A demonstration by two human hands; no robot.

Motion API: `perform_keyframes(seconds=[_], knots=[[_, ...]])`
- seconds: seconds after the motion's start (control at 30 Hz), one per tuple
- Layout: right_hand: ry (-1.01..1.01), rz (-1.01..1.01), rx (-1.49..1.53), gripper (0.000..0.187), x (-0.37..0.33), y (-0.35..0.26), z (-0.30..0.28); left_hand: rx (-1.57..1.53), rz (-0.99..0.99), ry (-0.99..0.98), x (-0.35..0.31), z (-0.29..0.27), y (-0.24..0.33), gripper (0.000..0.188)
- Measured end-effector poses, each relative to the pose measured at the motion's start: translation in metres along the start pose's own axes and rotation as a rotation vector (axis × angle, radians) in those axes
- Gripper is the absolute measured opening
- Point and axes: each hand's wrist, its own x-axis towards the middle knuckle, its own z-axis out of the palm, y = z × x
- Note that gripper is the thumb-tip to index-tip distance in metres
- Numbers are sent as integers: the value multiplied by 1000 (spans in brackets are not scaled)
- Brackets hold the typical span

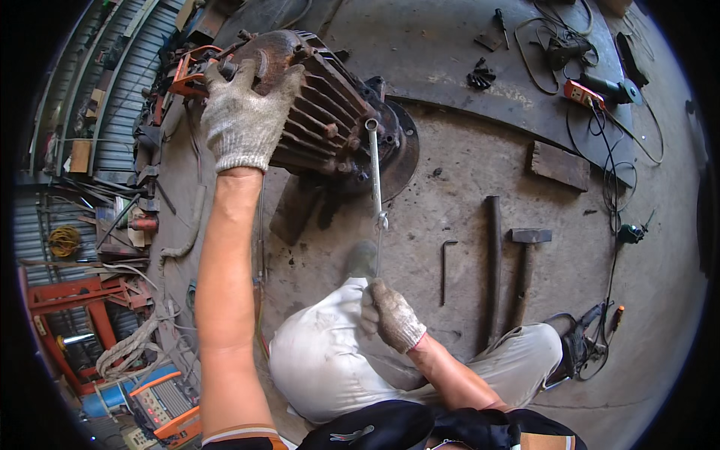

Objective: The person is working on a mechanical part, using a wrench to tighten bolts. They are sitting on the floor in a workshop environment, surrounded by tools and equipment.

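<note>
Passable over the floor (420,199) between the wrench (376,165) and the hex key (444,274), and onward to the near edge of the metal plate (420,45). Barred on the left by the finned motor (322,120), with the left grip (251,112) spread across its top. Crossed in front by the wrench and thin rod (379,251), leading down to the right grip (390,315). Hemmed in nearer by the trousered legs (322,360). Narrow between iron bar (493,262) and hammer (529,237). Obstructed by the wooden block (559,166) along the plate's near edge; strung with black cable (614,217) past its near right corner.
</note>
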Motion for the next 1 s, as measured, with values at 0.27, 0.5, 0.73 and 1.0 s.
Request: perform_keyframes(seconds=[0.27,0.5,0.73,1.0], knots=[[73,67,-65,43,-8,-14,-12,-33,29,-15,3,-6,3,69],[444,-160,-156,43,-74,-116,-70,-35,4,-14,1,0,1,70],[607,-187,-1257,46,-90,-164,-93,-30,13,54,0,2,2,73],[835,184,-2388,46,-66,-282,-211,28,-31,-3,-5,4,1,72]])
